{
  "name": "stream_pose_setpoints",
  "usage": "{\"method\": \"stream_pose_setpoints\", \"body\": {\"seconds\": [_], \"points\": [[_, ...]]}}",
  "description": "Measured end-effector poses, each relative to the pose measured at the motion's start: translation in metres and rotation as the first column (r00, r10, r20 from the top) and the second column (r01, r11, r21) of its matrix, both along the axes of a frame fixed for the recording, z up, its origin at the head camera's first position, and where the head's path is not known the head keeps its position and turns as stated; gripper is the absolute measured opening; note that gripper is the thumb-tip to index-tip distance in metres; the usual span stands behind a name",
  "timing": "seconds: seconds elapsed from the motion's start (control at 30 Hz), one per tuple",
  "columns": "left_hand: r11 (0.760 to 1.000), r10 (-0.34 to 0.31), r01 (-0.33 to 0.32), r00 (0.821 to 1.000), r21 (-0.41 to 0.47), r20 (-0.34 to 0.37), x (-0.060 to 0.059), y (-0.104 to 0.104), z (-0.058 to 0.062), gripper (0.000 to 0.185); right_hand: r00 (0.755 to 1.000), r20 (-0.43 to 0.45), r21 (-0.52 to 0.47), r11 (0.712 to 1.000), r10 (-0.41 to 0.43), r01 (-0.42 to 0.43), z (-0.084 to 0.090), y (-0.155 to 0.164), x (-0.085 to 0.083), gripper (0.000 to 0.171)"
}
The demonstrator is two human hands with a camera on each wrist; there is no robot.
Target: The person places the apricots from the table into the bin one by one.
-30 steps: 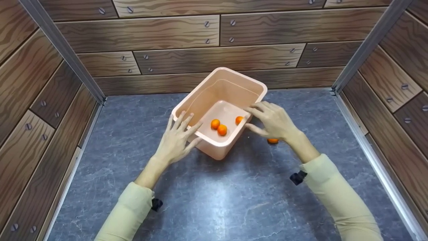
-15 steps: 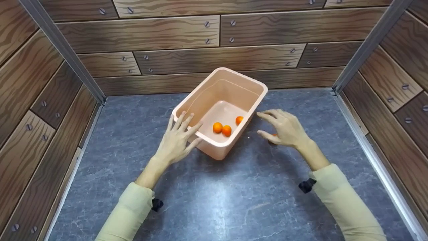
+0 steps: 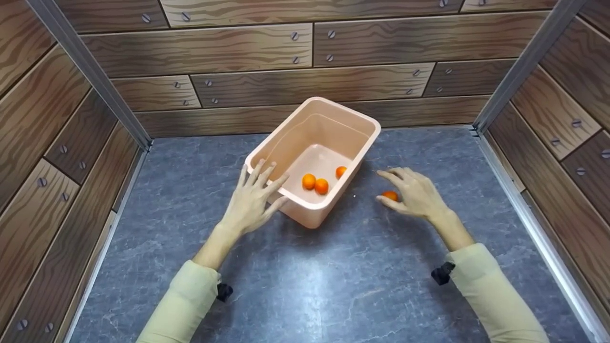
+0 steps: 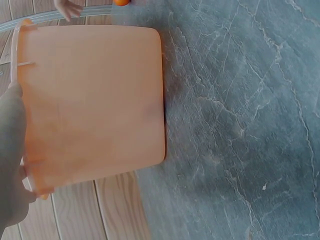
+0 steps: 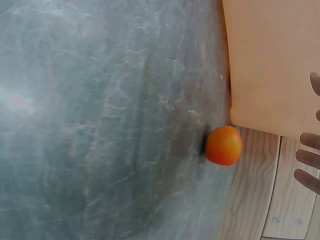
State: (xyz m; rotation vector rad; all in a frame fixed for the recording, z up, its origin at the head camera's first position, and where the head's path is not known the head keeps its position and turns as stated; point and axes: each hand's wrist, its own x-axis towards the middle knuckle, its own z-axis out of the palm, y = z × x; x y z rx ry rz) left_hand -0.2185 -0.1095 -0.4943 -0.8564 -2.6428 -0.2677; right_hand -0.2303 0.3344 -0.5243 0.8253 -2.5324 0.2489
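A peach-coloured plastic bin (image 3: pixel 295 128) stands at an angle on the floor, with three small round orange fruits (image 3: pixel 309 181) at its bottom. My left hand (image 3: pixel 245 202) rests on the bin's near-left rim, fingers spread and fairly straight. In the left wrist view, the bin's outer wall (image 4: pixel 95 100) fills much of the picture beside that hand. To the right of the bin, my right hand (image 3: pixel 412 193) hovers with its fingers apart, holding nothing. A further orange fruit (image 3: pixel 391 196) lies on the floor, partly hidden beneath that hand; the right wrist view shows this fruit (image 5: pixel 224 145) whole, untouched by the fingers.
Wood-patterned walls (image 3: pixel 248 45) enclose the left, back and right sides, with metal strips (image 3: pixel 529 205) along the edges. The grey marbled floor (image 3: pixel 305 286) spreads in front of the bin and to both sides.
My right hand has left the bin's right rim and drawn back to the right, over the fruit on the floor. Two fruits inside the bin have shifted slightly. My left hand stays put.
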Motion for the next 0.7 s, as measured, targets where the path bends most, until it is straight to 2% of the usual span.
{"method": "stream_pose_setpoints", "body": {"seconds": [0.4, 0.7], "points": [[1.000, 0.004, -0.004, 1.000, 0.008, 0.013, 0.000, 0.000, -0.001, 0.057, 0.988, 0.131, 0.033, 0.997, -0.076, 0.073, -0.025, 0.013, 0.003, 0.067], [1.000, 0.000, 0.000, 1.000, 0.013, 0.018, 0.000, 0.000, 0.000, 0.057, 0.979, 0.174, 0.063, 0.993, -0.105, 0.096, -0.037, 0.017, 0.001, 0.067]]}}
